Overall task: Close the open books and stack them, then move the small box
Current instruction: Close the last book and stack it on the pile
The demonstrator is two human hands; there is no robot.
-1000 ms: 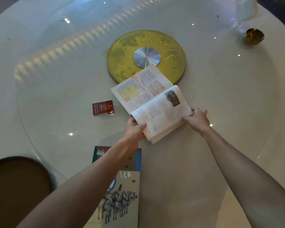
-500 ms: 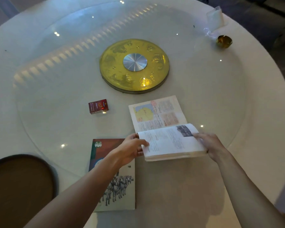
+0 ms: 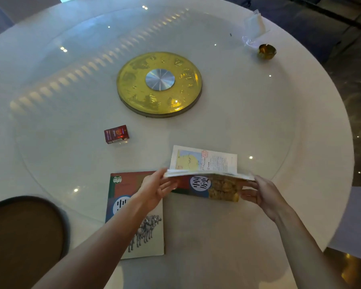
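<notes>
Nearest us, the closed book (image 3: 146,232) with the horse cover lies flat on the tabletop (image 3: 217,236), partly under our left forearm. Just past it, our left hand (image 3: 154,190) pinches the left edge of the open book (image 3: 204,178) and our right hand (image 3: 263,195) grips its right edge, fingers curled around cover and pages — both hands are holding this one book. What changed: a second ago it sat further out by the gold turntable (image 3: 159,84), pages spread wide; now we have pulled it in beside the closed book and the near half is folded up, so the front cover faces us and only the far page with the map shows. We judge the close is roughly half done — next is pressing it shut and setting it on the horse-cover book. The small red box (image 3: 116,134) sits untouched further out to the left, well apart from both books. Far right, a brass cup (image 3: 266,51) near the rim.
</notes>
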